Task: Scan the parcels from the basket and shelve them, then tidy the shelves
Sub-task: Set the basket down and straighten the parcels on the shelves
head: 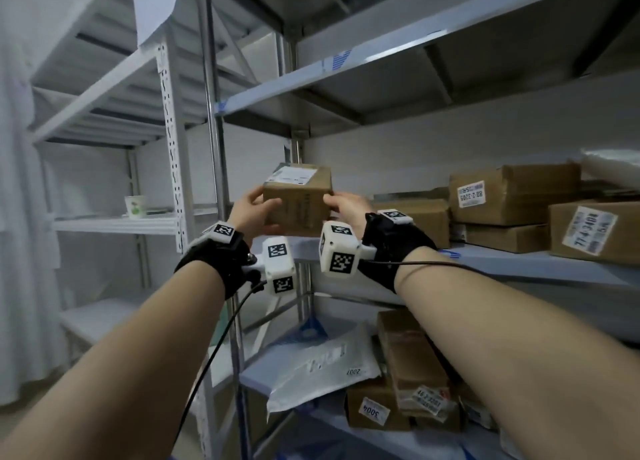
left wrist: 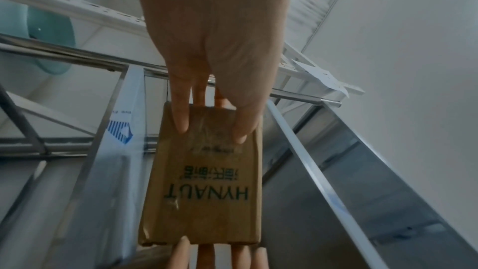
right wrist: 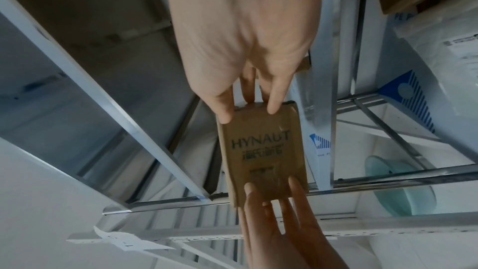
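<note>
A brown cardboard parcel (head: 298,196) with a white label on top and "HYNAUT" printed on its side is held between both hands at the left end of the middle shelf (head: 519,262). My left hand (head: 258,200) grips its left end, thumb on the near face. My right hand (head: 341,203) grips the right end. The left wrist view shows my left hand (left wrist: 212,130) clamping one end of the parcel (left wrist: 207,187). The right wrist view shows my right hand (right wrist: 248,113) on the opposite end of the parcel (right wrist: 264,150). Whether the parcel touches the shelf I cannot tell.
Labelled cardboard boxes (head: 512,196) crowd the same shelf to the right, the nearest box (head: 415,217) just behind my right hand. A metal upright (head: 214,113) stands left of the parcel. The lower shelf holds a white mailer bag (head: 322,366) and boxes (head: 412,366). A paper cup (head: 135,207) sits on the left rack.
</note>
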Demonstrator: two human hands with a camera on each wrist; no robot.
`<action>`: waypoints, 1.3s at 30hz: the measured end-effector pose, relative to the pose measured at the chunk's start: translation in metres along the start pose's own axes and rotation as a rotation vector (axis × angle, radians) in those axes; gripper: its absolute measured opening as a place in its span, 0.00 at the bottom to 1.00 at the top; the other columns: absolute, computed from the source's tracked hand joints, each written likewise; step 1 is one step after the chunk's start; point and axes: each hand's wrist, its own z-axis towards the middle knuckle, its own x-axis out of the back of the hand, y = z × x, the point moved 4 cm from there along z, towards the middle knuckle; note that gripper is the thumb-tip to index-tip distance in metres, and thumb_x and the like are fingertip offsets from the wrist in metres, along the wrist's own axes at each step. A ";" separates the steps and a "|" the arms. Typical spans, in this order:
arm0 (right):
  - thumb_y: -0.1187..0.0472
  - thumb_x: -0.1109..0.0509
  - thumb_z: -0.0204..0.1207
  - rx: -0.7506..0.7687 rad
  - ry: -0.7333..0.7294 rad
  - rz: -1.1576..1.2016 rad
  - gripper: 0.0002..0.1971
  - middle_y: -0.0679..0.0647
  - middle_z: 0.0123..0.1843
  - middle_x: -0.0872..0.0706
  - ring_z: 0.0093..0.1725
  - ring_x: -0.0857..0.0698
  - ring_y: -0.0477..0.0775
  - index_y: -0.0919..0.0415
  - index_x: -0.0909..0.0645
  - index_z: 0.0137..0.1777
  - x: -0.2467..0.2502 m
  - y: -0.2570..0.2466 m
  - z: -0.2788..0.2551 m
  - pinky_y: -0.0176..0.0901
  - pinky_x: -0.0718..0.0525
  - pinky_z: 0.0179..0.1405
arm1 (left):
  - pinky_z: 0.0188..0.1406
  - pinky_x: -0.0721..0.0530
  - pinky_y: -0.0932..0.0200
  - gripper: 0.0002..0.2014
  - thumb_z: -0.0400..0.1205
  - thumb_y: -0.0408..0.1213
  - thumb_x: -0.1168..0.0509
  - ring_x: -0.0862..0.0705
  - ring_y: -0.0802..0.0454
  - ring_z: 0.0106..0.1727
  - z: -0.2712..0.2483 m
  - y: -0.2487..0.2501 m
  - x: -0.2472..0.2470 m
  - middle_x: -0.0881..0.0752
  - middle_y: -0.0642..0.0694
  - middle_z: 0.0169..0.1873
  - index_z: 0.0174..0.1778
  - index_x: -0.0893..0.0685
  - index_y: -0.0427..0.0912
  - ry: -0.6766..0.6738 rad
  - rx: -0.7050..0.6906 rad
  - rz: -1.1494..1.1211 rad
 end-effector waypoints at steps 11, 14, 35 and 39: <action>0.64 0.33 0.81 -0.114 0.055 -0.107 0.04 0.55 0.48 0.17 0.47 0.15 0.52 0.66 0.20 0.50 0.043 0.035 0.047 0.40 0.19 0.49 | 0.59 0.19 0.53 0.25 0.81 0.23 0.37 0.17 0.45 0.59 0.033 -0.067 -0.071 0.19 0.37 0.65 0.76 0.31 0.28 -0.147 0.089 0.196; 0.69 0.36 0.81 -0.130 0.055 -0.048 0.10 0.53 0.33 0.23 0.31 0.24 0.47 0.62 0.24 0.37 0.062 0.044 0.032 0.33 0.24 0.30 | 0.33 0.15 0.61 0.15 0.82 0.23 0.41 0.17 0.52 0.35 0.016 -0.080 -0.075 0.16 0.42 0.41 0.65 0.21 0.32 -0.084 0.121 0.142; 0.63 0.33 0.82 -0.501 0.395 -0.206 0.06 0.54 0.31 0.17 0.28 0.20 0.48 0.63 0.21 0.44 0.344 0.171 -0.091 0.38 0.21 0.30 | 0.60 0.20 0.45 0.28 0.83 0.45 0.36 0.20 0.35 0.62 -0.118 -0.220 -0.221 0.22 0.31 0.66 0.70 0.28 0.25 -0.244 0.574 0.488; 0.46 0.27 0.76 -0.637 0.229 -0.263 0.24 0.60 0.55 0.14 0.51 0.14 0.59 0.60 0.24 0.66 0.317 0.230 -0.069 0.54 0.16 0.56 | 0.50 0.24 0.52 0.26 0.85 0.47 0.38 0.20 0.39 0.57 -0.112 -0.245 -0.224 0.20 0.32 0.64 0.69 0.27 0.27 -0.224 0.618 0.462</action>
